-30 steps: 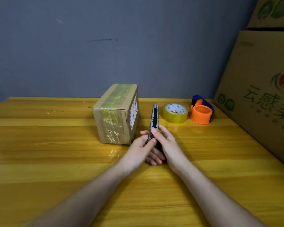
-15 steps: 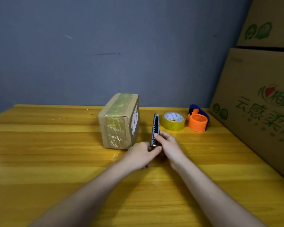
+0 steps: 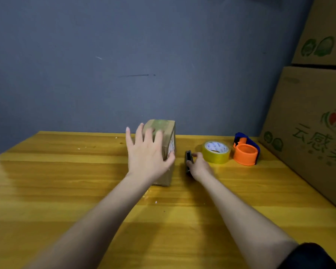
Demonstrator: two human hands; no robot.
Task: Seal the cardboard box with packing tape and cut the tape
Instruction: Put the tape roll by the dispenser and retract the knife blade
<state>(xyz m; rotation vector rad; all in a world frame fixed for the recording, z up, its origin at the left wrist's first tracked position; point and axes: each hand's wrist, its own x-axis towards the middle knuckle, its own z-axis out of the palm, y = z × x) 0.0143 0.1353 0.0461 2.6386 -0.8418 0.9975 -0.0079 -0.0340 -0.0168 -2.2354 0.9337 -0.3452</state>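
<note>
Cardboard box (image 3: 168, 138) stands on the table (image 3: 66, 171), far side, slightly left of centre; top face already carries a greenish tape strip. Left hand (image 3: 147, 152) is at it, fingers spread and nearly straight over the near upper edge, thumb against the right side face by the label. Grip there: open, flat, nothing pinched.

Right hand (image 3: 199, 166) is low on the table just right of the box, fingers curled around a utility knife (image 3: 188, 162). Knife's long axis runs roughly away from the person, parallel to the box's right face and just beside it, not touching. Blade state cannot be told.

Packing tape roll (image 3: 216, 152) lies flat just beyond and right of the right hand, near its fingertips. Orange-and-blue tape dispenser (image 3: 245, 152) sits further right.

Judgement: roll lies to the right of both hands, so the right hand is the nearer one, but it is occupied by the knife; the box is already covered by the left.
</note>
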